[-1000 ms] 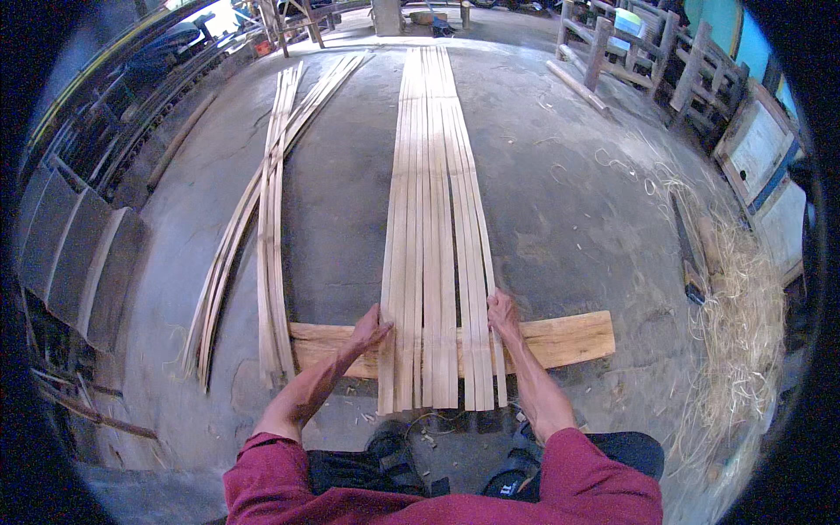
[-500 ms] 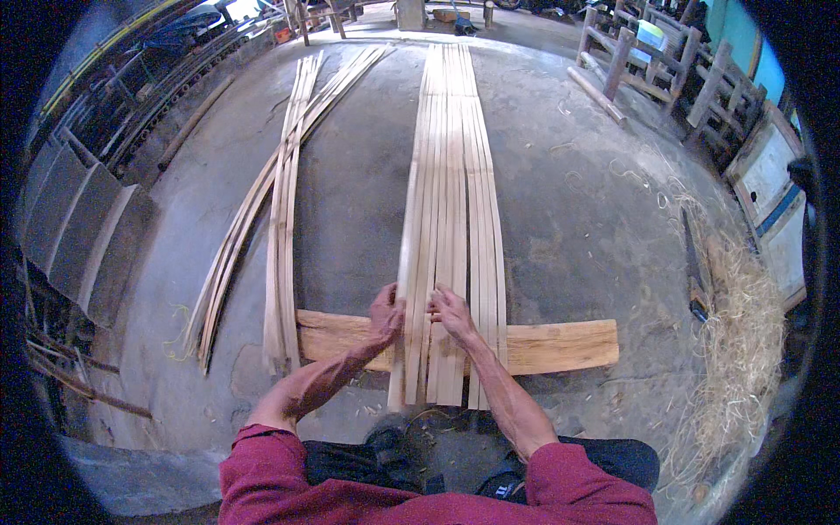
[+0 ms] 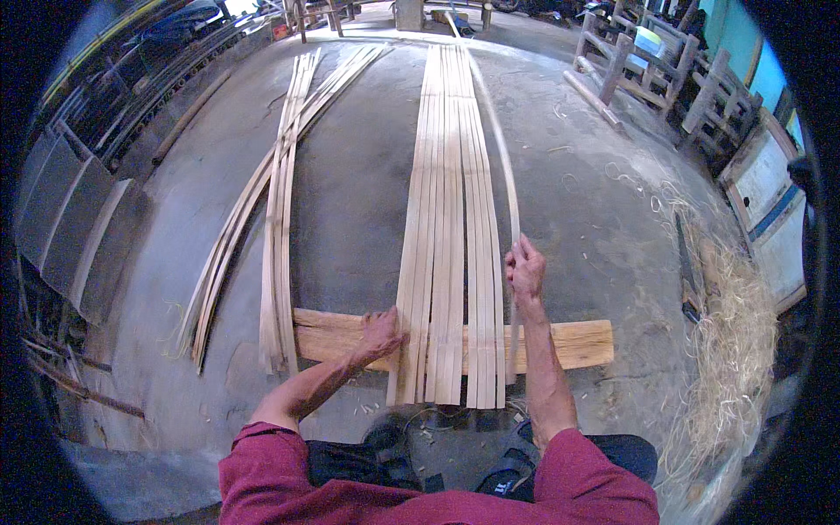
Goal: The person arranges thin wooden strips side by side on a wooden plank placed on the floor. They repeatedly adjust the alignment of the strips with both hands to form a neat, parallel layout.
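Note:
Long, pale bamboo strips (image 3: pixel 449 201) lie side by side in a flat row, stretching away from me, their near ends across a wooden board (image 3: pixel 567 345). A dark gap parts the row toward its right side. My left hand (image 3: pixel 382 332) is closed at the row's left edge, its fingertips against the outermost strip and partly hidden. To the right of the row, my right hand (image 3: pixel 526 269) grips a single bamboo strip (image 3: pixel 500 144). This strip is raised, bowed and slightly blurred, its near end hanging beside the row over the board.
More bamboo strips (image 3: pixel 278 219) lie crossed on the concrete floor to the left. A heap of thin shavings (image 3: pixel 733 350) and a dark-bladed tool (image 3: pixel 689 284) are at right. Wooden frames (image 3: pixel 652 66) stand at far right, and grey slabs (image 3: pixel 79 227) line the left.
My right hand has left the middle of the row and moved right and away from me, now with a single strip lifted. The left hand stays at the left edge, slightly lower.

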A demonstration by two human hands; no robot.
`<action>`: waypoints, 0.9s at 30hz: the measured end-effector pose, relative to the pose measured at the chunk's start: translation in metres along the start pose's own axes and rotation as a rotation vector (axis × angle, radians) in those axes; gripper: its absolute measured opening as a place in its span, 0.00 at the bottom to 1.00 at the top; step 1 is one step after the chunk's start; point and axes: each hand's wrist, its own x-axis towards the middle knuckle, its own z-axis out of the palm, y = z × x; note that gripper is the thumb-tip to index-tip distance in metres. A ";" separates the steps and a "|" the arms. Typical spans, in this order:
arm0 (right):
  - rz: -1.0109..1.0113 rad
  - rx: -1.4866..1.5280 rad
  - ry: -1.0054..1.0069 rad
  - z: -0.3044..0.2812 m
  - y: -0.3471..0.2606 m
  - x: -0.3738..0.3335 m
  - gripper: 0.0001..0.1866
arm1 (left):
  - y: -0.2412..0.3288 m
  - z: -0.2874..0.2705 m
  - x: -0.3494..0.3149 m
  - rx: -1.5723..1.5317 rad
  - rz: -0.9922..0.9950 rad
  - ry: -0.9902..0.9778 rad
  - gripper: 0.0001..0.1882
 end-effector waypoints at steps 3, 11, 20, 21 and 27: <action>0.083 -0.205 -0.038 -0.028 0.043 0.009 0.14 | -0.003 -0.001 0.005 -0.052 -0.024 -0.058 0.34; 0.061 -0.569 -0.006 -0.069 0.172 0.013 0.10 | -0.006 -0.008 0.002 -0.137 0.040 -0.013 0.33; 0.260 -0.454 -0.032 -0.055 0.159 -0.008 0.10 | -0.011 0.001 0.004 -0.072 0.011 0.015 0.33; 0.340 -0.370 -0.050 -0.054 0.154 -0.011 0.11 | -0.011 0.001 0.004 -0.067 0.007 0.015 0.33; 0.019 -0.687 -0.085 -0.054 0.129 -0.025 0.14 | -0.007 -0.007 0.003 -0.082 -0.010 -0.007 0.30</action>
